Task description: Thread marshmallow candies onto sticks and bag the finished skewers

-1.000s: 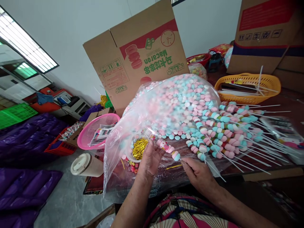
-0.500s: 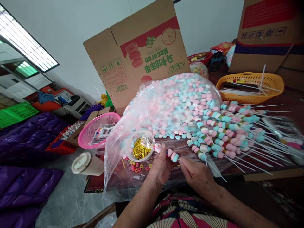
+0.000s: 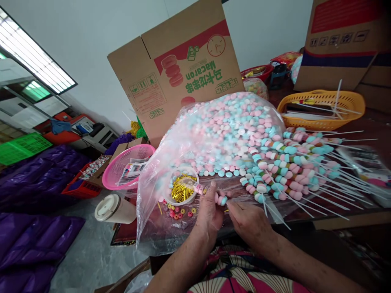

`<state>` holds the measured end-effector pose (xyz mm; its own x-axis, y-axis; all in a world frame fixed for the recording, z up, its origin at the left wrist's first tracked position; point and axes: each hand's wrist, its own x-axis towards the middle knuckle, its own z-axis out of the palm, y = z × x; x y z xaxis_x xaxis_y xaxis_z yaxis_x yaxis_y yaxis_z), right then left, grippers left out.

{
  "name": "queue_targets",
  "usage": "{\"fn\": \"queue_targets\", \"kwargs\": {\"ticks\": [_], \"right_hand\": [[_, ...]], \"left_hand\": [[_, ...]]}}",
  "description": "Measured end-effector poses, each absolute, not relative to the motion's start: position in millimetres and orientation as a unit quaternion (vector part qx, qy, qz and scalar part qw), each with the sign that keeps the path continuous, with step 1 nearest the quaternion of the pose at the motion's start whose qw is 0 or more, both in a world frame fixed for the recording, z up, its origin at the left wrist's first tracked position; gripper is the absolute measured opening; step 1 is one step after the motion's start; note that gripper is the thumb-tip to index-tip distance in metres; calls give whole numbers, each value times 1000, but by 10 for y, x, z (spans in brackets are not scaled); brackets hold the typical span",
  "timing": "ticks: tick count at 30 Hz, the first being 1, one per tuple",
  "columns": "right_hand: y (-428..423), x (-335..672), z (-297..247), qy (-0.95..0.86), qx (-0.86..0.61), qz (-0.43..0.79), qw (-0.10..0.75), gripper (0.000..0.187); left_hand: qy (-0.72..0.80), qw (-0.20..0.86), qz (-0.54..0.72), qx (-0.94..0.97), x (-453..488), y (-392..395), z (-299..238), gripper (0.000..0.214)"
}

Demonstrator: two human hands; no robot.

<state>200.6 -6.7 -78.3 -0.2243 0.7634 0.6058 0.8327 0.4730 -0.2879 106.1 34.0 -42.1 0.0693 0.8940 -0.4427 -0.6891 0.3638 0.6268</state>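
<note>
A wrapped candy skewer (image 3: 220, 199) of pink and blue pieces lies across the fingers of my left hand (image 3: 210, 211), thumb pressed on top. Its clear wrapper end reaches over a round white tub (image 3: 195, 195) of gold twist ties (image 3: 182, 188). My right hand (image 3: 252, 221) is closed at the skewer's lower end, fingertips pinched together. A short gold strip shows between the hands; what the right fingers grip is mostly hidden. Small ring candies (image 3: 177, 211) lie below the tub. Behind the hands spreads a big clear bag (image 3: 195, 138) of pink, blue and white candies.
Finished-looking skewers (image 3: 287, 162) with white sticks are piled at the right. Behind them stands a yellow basket (image 3: 320, 122). On the left are a pink basket (image 3: 106, 179) and a lidded cup (image 3: 122, 211). A large cardboard box (image 3: 137, 73) stands at the back.
The skewer's wrapped upper end has dropped slightly to the right, and my left thumb now points more upright. My right hand has shifted slightly left, still pinched at the lower end.
</note>
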Motion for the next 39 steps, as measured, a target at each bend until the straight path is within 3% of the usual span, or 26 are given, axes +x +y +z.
{"fn": "queue_targets", "kwargs": {"ticks": [7, 17, 28, 39], "right_hand": [[-2, 2166, -840, -757, -543, -48, 360, 29], [-134, 2014, -833, -777, -489, 15, 397, 31], [-164, 2141, -630, -716, -453, 333, 412, 26], [-127, 2111, -779, -739, -455, 201, 454, 26]], "left_hand": [[424, 740, 488, 186, 867, 218, -568, 35], [449, 631, 611, 166, 722, 591, -173, 26], [403, 653, 632, 106, 549, 730, -89, 50], [425, 647, 630, 66, 573, 764, -170, 53]]}}
